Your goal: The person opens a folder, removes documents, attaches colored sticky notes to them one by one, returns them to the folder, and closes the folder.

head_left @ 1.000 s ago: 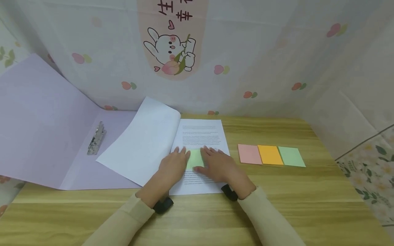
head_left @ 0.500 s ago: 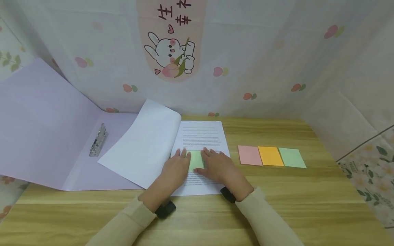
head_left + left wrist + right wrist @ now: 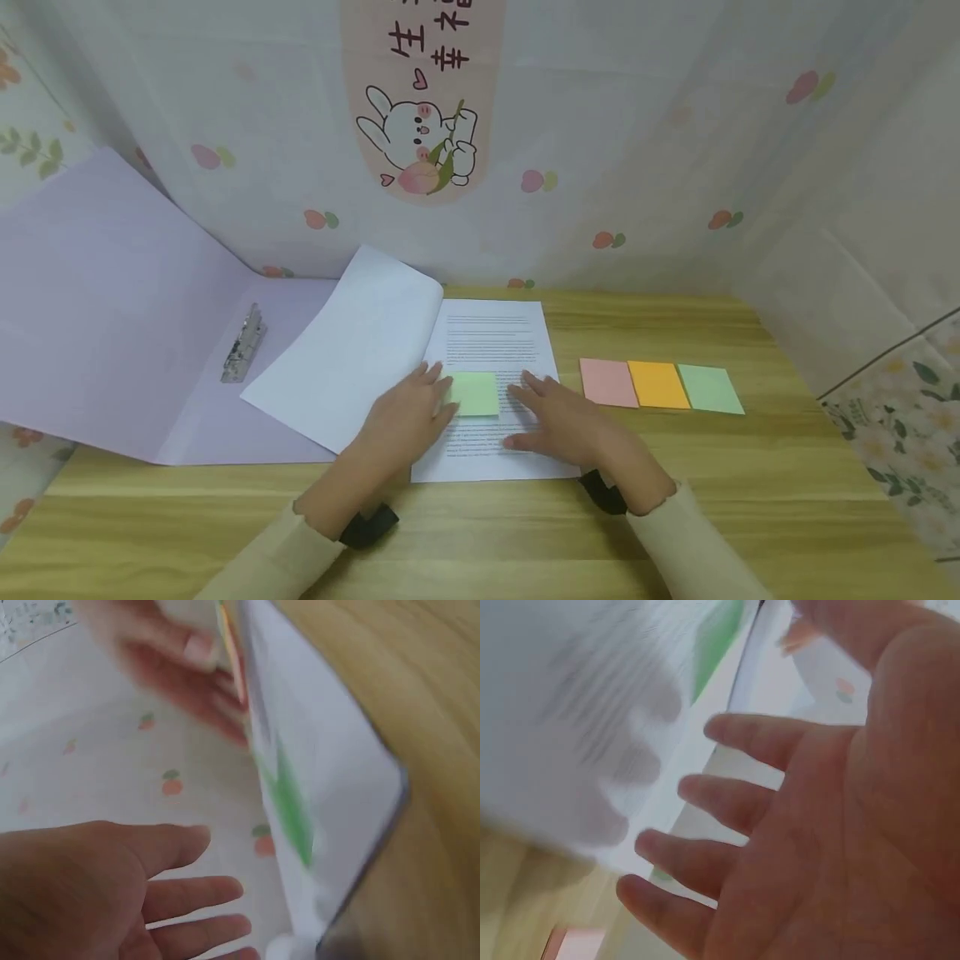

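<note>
A light green sticky note (image 3: 476, 395) lies across the text of a printed sheet (image 3: 495, 337) in the head view. To its left is my left hand (image 3: 405, 417), its fingers extended and holding nothing. My right hand (image 3: 566, 423) hovers to the right of the note, fingers spread. Both wrist views show a gap between the fingers and the paper. In the left wrist view the left hand (image 3: 127, 885) appears with straight fingers, the green note (image 3: 291, 806) blurred beyond it. A turned-back white page (image 3: 348, 354) leans left from the printed sheet.
At left stands an unfolded lilac folder (image 3: 120, 317) with a metal clip (image 3: 243, 343) at its spine. Right of the sheet, pink (image 3: 608, 383), orange (image 3: 658, 384) and green (image 3: 711, 389) sticky notes lie in a row on the wooden table (image 3: 480, 542). A printed cloth (image 3: 637, 150) hangs behind.
Both hands have come off the green note and moved apart, the left hand leftward and the right hand rightward. More of the note shows. The head view has shifted slightly.
</note>
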The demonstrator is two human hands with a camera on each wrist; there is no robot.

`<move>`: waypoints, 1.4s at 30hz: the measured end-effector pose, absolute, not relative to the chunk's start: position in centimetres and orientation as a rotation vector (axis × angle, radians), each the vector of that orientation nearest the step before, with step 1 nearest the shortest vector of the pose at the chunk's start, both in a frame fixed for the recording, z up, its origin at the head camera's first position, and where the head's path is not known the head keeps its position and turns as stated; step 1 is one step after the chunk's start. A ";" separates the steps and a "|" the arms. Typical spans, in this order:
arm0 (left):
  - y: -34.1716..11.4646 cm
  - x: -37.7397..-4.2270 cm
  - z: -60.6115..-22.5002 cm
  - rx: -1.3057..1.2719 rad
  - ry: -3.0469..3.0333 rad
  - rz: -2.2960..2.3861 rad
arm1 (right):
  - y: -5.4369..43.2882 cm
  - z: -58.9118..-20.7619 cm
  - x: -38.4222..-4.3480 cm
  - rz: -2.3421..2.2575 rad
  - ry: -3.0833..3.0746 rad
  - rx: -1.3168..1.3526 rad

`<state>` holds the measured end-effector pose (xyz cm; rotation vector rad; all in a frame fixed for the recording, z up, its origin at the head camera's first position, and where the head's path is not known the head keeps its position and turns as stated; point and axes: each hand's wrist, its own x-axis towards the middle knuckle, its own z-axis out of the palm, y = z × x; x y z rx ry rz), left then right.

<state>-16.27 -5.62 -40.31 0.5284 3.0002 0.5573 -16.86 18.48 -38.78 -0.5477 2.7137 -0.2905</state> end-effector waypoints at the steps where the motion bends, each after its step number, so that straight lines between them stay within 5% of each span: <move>1: -6.5 -16.0 -39.9 0.483 3.017 0.575 | 19.0 -38.7 -16.5 -0.276 2.713 -0.551; 12: -19.3 -16.5 -38.9 -0.084 3.065 0.473 | 21.9 -39.4 -14.6 -0.240 2.731 -0.634; 17: -23.3 -18.1 -39.7 -0.112 2.879 0.505 | 21.5 -39.4 -14.3 -0.228 2.724 -0.618; 42: -24.6 -19.2 -39.3 -0.202 2.772 0.535 | 20.7 -38.8 -13.9 -0.236 2.688 -0.520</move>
